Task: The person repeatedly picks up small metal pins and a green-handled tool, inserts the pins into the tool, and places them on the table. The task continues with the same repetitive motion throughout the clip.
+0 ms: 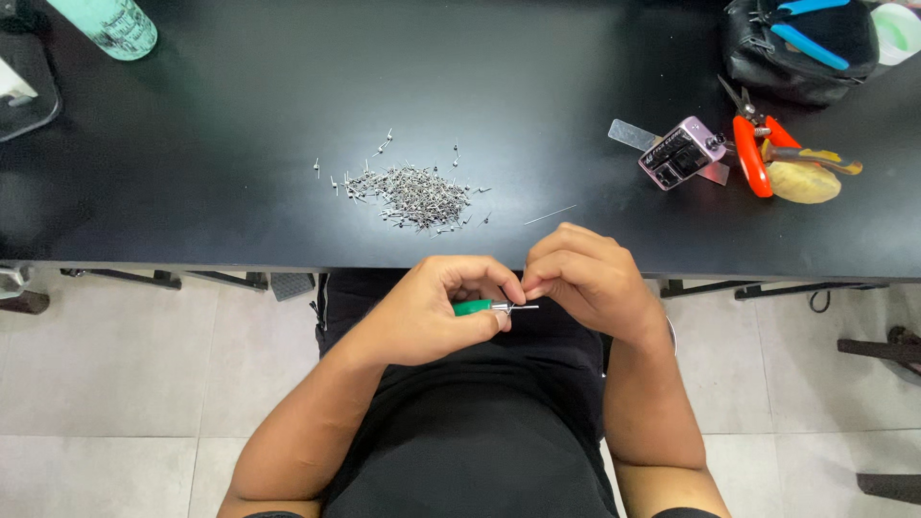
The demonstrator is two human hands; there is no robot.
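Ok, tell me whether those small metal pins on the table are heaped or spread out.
Mostly heaped: the metal pins form one dense pile on the black table, with a few strays around its edges.

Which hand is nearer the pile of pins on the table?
Left. The left hand sits just below the pile of pins, holding a green-handled tool; the right hand is off to the pile's lower right.

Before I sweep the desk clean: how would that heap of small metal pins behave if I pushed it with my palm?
The pile of pins would probably scatter rather than slide as one; loose strays already ring it. Each looks thin and light, so they would likely roll or skid on the smooth black table. Pinching single ones looks fiddly.
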